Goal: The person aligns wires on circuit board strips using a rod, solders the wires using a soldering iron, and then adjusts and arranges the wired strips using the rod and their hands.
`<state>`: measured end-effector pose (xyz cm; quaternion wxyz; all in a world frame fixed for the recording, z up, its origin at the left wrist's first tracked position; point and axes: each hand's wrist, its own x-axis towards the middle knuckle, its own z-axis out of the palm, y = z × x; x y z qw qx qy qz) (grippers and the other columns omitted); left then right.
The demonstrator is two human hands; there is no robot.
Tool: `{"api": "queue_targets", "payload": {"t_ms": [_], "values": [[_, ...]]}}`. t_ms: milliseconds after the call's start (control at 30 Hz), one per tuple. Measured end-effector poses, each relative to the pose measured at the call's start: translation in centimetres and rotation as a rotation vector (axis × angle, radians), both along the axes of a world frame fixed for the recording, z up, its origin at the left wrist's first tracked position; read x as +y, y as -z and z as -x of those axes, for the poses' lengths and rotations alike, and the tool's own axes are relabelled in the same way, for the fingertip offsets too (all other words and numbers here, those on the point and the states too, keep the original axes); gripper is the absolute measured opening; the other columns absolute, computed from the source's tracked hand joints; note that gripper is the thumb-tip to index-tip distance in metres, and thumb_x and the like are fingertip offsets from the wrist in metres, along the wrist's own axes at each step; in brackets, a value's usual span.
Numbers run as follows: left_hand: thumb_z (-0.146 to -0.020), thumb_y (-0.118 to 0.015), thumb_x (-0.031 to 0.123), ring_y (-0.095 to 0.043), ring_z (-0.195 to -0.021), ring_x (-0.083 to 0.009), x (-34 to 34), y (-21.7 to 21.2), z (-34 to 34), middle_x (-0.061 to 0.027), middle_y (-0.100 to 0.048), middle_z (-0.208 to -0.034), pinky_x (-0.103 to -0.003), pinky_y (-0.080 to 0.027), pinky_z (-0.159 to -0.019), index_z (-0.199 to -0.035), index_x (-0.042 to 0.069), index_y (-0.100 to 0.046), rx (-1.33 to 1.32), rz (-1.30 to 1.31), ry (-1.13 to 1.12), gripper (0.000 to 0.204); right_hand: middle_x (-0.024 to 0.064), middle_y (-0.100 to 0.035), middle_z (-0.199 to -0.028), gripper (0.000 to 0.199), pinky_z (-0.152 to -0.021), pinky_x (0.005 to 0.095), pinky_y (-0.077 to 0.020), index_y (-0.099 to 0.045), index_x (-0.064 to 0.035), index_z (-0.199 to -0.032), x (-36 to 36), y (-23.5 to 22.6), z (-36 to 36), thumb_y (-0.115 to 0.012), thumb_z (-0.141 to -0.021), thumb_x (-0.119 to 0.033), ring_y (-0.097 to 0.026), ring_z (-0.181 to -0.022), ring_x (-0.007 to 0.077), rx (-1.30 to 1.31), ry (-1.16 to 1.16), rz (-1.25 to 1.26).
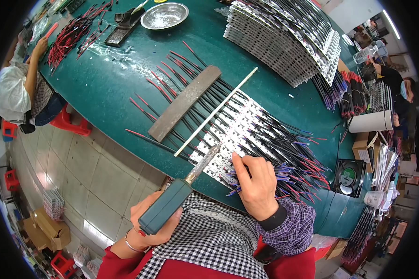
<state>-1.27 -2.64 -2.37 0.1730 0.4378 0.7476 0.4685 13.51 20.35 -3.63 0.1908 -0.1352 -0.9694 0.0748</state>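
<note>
My left hand (154, 218) is wrapped around the dark green handle of a soldering iron (166, 207). The iron's worn metal tip rests at or just above a white circuit board panel (241, 122). My right hand (257, 186) is over the panel's near right part, fingers curled and fingertips close to the iron's tip; what they pinch, if anything, is hidden. Black wires (284, 149) with red and blue ends spread from the panel's right side. More wires leave its left side beneath a thin pale stick (219, 110) and a dark flat bar (185, 103).
A tall stack of white panels (274, 44) stands at the back right. Behind the bar are a metal bowl (165, 16), a small dark tray (121, 33) and loose red and black wires (70, 39). A black fan (349, 177) sits at right; a co-worker (18, 93) sits at left.
</note>
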Motion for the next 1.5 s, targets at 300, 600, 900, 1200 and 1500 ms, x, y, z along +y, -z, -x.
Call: {"api": "queue_targets", "payload": {"t_ms": [300, 600, 900, 1200, 1500], "values": [[-0.072, -0.08, 0.0, -0.073, -0.073, -0.0227, -0.2, 0.4, -0.1, -0.0164, -0.072, -0.093, -0.029, -0.058, -0.064, -0.103, -0.008, -0.072, 0.01, 0.022, -0.014, 0.033, 0.0078, -0.059, -0.097, 0.041, -0.07, 0.0358, -0.0409, -0.067, 0.0079, -0.116, -0.6, 0.0, -0.3, -0.063, -0.078, -0.007, -0.056, -0.085, 0.0214, -0.109, -0.108, -0.006], [-0.071, -0.081, 0.0, -0.072, -0.071, -0.0218, 0.4, -0.1, -0.1, -0.0157, -0.072, -0.091, -0.028, -0.057, -0.064, -0.099, -0.009, -0.071, -0.039, -0.007, -0.024, 0.031, 0.0068, -0.06, -0.094, 0.041, -0.067, 0.0352, -0.0421, -0.068, 0.004, -0.115, -0.3, -0.2, -0.2, -0.063, -0.076, -0.006, -0.057, -0.083, 0.022, -0.006, -0.062, 0.119], [-0.072, -0.08, -0.004, -0.073, -0.073, -0.0196, 0.4, 0.1, 0.0, -0.0153, -0.074, -0.09, -0.026, -0.056, -0.066, -0.102, -0.008, -0.069, -0.142, -0.008, 0.025, 0.033, 0.0071, -0.063, -0.095, 0.034, -0.064, 0.0341, -0.0432, -0.072, 0.0004, -0.108, -0.4, 0.0, 0.2, -0.067, -0.075, -0.005, -0.059, -0.081, 0.0214, 0.0, 0.0, 0.056], [-0.077, -0.077, 0.004, -0.068, -0.066, -0.0219, 0.5, 0.7, -0.4, -0.0125, -0.069, -0.085, -0.03, -0.052, -0.058, -0.102, -0.006, -0.071, -0.152, -0.003, 0.023, 0.028, 0.0074, -0.063, -0.095, 0.031, -0.064, 0.0338, -0.0432, -0.072, 0.0014, -0.106, -0.6, 0.2, 0.4, -0.065, -0.077, -0.006, -0.059, -0.083, 0.022, -0.04, -0.006, 0.02], [-0.078, -0.078, 0.006, -0.065, -0.062, -0.0205, 0.5, 1.0, -0.4, -0.0104, -0.066, -0.08, -0.029, -0.05, -0.056, -0.098, -0.004, -0.07, -0.139, 0.03, 0.062, 0.024, 0.0081, -0.061, -0.091, 0.031, -0.063, 0.0333, -0.0435, -0.071, 0.0036, -0.105, -0.6, 0.4, 0.4, -0.064, -0.076, -0.006, -0.058, -0.081, 0.0219, -0.023, -0.017, 0.012]]}}
